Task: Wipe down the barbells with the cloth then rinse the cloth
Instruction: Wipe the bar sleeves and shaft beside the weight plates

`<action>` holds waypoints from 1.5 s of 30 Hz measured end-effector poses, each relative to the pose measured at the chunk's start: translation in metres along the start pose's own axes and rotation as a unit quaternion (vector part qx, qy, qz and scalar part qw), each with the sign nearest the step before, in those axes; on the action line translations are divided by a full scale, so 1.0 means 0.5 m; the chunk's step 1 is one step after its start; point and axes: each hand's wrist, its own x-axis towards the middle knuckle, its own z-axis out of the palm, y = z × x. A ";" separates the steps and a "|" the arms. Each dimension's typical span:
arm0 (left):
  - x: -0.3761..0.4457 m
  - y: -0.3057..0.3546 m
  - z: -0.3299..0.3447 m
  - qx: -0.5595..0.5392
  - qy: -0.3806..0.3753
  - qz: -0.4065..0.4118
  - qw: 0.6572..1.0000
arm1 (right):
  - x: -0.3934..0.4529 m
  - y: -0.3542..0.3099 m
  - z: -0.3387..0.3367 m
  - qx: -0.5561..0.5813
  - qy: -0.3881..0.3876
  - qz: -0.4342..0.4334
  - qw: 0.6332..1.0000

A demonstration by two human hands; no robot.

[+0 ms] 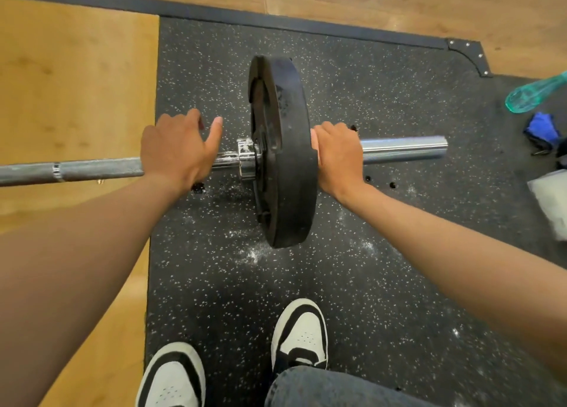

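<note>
From the head view, the barbell (98,170) lies across the speckled rubber floor mat (383,106), its knurled shaft running off to the left and its smooth chrome sleeve (405,150) ending at the right. One black weight plate (285,152) stands upright on the sleeve, hard against the collar, which carries white chalky residue.

The left hand (178,152) sits over the shaft just left of the collar, palm down, fingers curled over the far side and thumb held out straight toward the plate; whether it truly grips the bar cannot be told. The right hand (337,156) wraps around the sleeve, touching the outer face of the plate.

Neither hand holds a cloth. A blue cloth (541,132) lies on the mat at the far right, well apart from the bar, beside a green spray bottle (534,92) and a pale bundle (552,204) at the frame edge.

Wiping does not look under way; the hands seem to be steadying or shifting the bar and plate. The next move probably calls for freeing the right hand, reaching right for the blue cloth, and rubbing along the chalked collar and shaft.
</note>
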 end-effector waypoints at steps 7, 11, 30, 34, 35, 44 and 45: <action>-0.006 -0.006 0.002 -0.012 0.002 -0.010 1.000 | -0.054 0.296 -0.033 -0.013 0.005 0.160 0.987; -0.002 -0.006 0.009 0.001 0.011 0.003 1.000 | -0.041 0.315 -0.025 -0.024 -0.002 0.199 0.980; -0.009 -0.004 0.008 -0.015 0.013 -0.006 1.000 | -0.042 0.320 -0.037 0.048 -0.023 0.165 0.985; -0.009 -0.006 0.008 -0.012 0.013 -0.006 1.000 | -0.027 0.338 -0.043 0.058 -0.060 0.221 0.972; -0.008 -0.008 0.009 -0.012 0.015 -0.007 1.000 | -0.026 0.333 -0.043 0.061 -0.054 0.231 0.970; -0.004 -0.006 0.012 -0.016 0.027 -0.005 1.000 | -0.045 0.282 -0.001 0.107 0.123 0.454 0.876; -0.005 -0.007 0.012 -0.017 0.028 -0.004 0.999 | -0.043 0.265 0.002 0.128 0.146 0.484 0.853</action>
